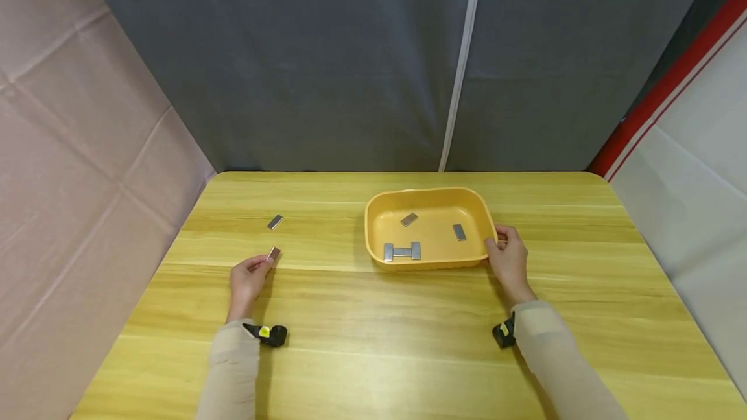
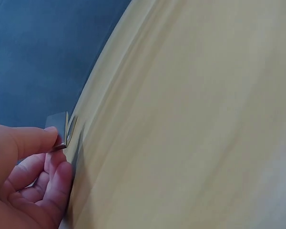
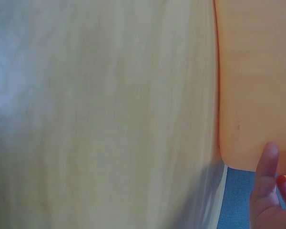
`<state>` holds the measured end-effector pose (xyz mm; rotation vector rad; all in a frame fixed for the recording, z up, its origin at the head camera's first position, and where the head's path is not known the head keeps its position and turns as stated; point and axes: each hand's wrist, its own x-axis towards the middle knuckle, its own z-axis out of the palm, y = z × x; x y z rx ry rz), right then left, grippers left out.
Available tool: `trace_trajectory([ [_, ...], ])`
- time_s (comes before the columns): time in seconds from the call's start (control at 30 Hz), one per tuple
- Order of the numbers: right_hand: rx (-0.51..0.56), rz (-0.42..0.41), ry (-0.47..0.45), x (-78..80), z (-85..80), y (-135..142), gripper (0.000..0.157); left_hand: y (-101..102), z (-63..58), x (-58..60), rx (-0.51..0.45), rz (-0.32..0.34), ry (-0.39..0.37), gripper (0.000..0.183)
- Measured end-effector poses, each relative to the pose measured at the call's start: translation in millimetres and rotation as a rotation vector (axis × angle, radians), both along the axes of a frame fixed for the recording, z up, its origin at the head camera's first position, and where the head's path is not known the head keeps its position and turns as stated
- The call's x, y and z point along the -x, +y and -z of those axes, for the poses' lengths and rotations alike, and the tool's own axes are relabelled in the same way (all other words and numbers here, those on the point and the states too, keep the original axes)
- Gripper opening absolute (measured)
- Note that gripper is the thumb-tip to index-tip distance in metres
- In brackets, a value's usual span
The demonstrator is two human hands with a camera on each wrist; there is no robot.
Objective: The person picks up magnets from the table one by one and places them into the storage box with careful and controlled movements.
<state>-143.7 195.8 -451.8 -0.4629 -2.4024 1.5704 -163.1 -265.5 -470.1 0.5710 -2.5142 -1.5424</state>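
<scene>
My left hand pinches a small flat metal bar between thumb and fingers, over the left part of the table. In the left wrist view the bar stands out past the thumb tip. Just beyond that hand, another metal bar lies on the wood. My right hand grips the right end of a yellow plastic basin, thumb at the rim. Several like bars lie inside it: three joined in an H shape, one at the back, one at the right.
The wood-grain table ends at a dark grey curtain behind. Pale cloth hangs on the left, white cloth with a red edge on the right. Each wrist wears a small black camera.
</scene>
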Motion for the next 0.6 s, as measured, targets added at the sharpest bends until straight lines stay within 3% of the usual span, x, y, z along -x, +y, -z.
trace_trajectory([
  [0.4, 0.024, -0.005, -0.004, 0.8, -0.8, -0.9, 0.034, 31.9, -4.6, -1.7, -0.208, 0.077, 0.000, 0.029],
  [0.6, 0.023, -0.002, -0.002, 0.1, -1.4, -0.5, 0.034, 52.8, -14.5, -3.6, -0.307, 0.116, -0.015, 0.030],
])
